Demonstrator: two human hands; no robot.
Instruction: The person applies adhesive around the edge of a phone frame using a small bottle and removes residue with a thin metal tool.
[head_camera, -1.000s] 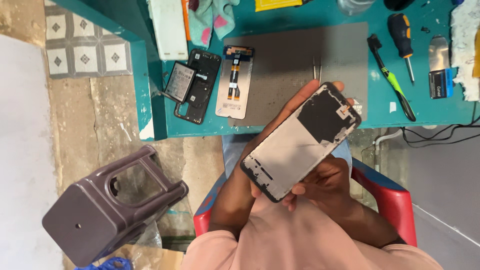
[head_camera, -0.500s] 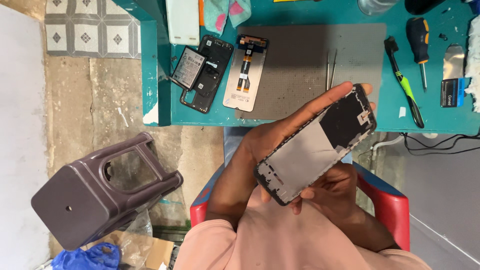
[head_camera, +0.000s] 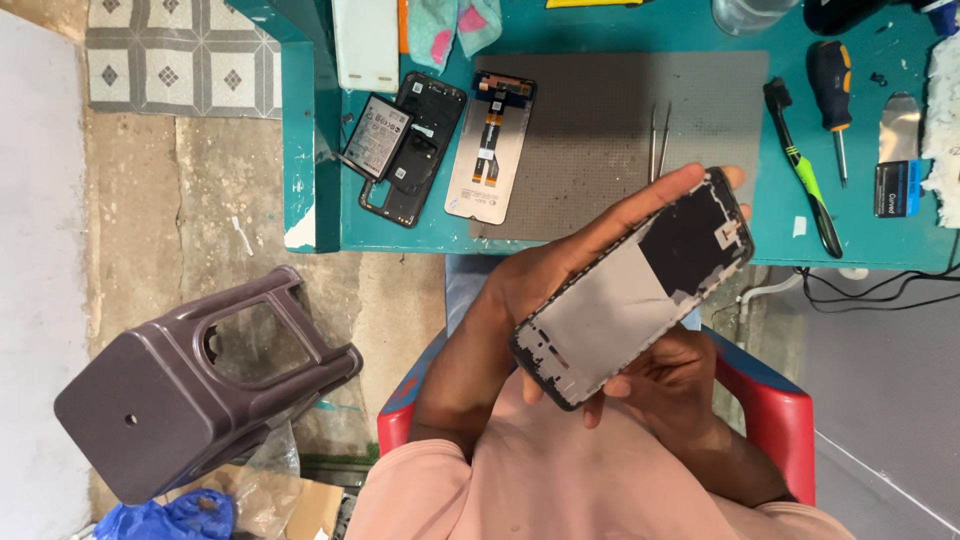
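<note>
- Both hands hold a black rectangular phone frame with a pale grey metal inner plate, tilted, its inner face to the camera, above the lap and just short of the near edge of the teal desk.
- The left hand wraps the frame's upper long edge, fingers stretched along it toward the dark end; the grip is closed on the frame.
- The right hand cups the frame from beneath at its lower end, fingertips curled on the underside, also closed on it.
- The step in hand looks like an inspection of the bare frame, held off the desk; any further move calls for a steady two-handed hold, as the frame is thin and open-sided.
- Just beyond the grip lies a grey dotted work mat, with a pair of slim metal tweezers on it.
- Left of the grip on the desk: a white phone display panel with an orange flex cable, a black phone back shell and a grey flat battery leaning on it.
- Right of the grip: a black and green brush and a black-handled screwdriver.
- Below left, on the concrete floor, stands a dark purple plastic stool; nothing lies between the grip and the mat.
</note>
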